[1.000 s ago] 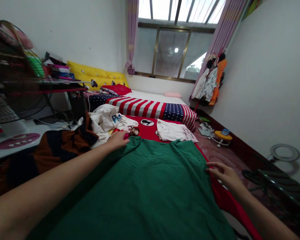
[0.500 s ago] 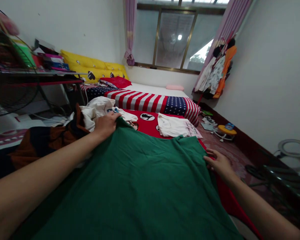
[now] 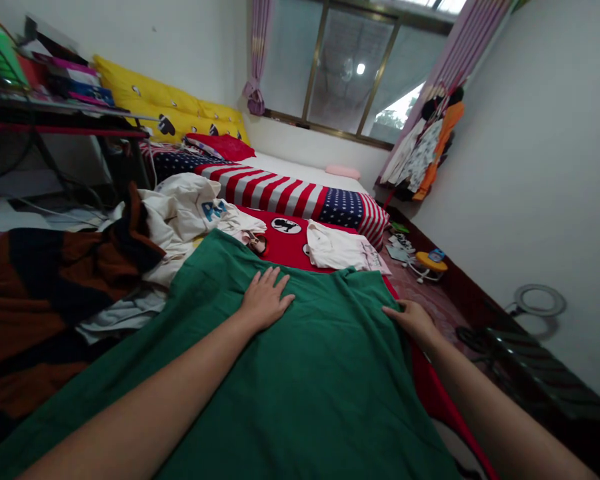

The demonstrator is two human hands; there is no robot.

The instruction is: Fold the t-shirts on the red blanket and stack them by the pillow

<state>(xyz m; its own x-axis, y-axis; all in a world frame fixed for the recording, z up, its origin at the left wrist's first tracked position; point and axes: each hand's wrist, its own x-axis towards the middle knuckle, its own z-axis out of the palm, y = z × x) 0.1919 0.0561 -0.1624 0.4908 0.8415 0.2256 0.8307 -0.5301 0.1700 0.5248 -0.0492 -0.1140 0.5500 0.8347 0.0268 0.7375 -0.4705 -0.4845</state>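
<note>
A large green cloth (image 3: 290,387) lies spread over the red bed cover (image 3: 293,248) in front of me. My left hand (image 3: 266,299) rests flat on the cloth near its far edge, fingers stretched out and apart. At the cloth's right edge my right hand (image 3: 414,319) grips the fabric, fingers curled on the hem.
A pile of cream and white clothes (image 3: 190,217) and a brown-and-black garment (image 3: 55,280) lie to the left. A folded white shirt (image 3: 343,250) sits beyond the cloth. A stars-and-stripes blanket (image 3: 300,193), yellow pillows (image 3: 150,107), a desk (image 3: 55,113) and hung clothes (image 3: 425,157) stand farther off.
My left hand let go of the cloth's far left corner and moved right onto the middle of the cloth, lying flat. My right hand stays at the right edge. The view tilted down.
</note>
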